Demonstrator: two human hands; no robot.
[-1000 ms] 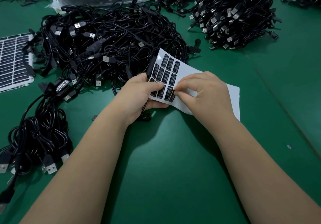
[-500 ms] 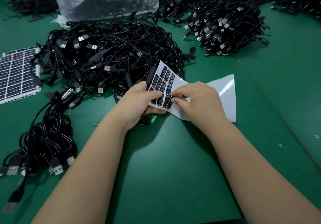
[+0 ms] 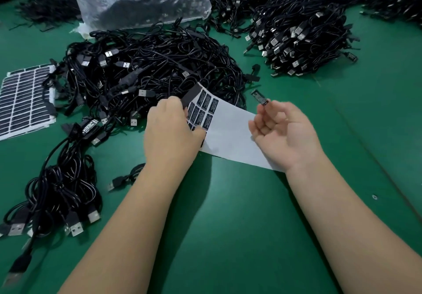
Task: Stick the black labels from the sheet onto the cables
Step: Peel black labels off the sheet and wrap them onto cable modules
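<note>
Over green table (image 3: pixel 228 225), right hand (image 3: pixel 283 134) pinches label (image 3: pixel 259 97); left hand (image 3: pixel 171 131) grips sheet (image 3: pixel 230 131).

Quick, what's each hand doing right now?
Left hand: holds the sheet and a cable part.
Right hand: pinches a peeled label.

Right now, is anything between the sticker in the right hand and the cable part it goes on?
Nothing visible. The small black label pinched by the right hand is in open air; the flat black cable piece in the left hand lies across a bare gap above the white label sheet.
</note>
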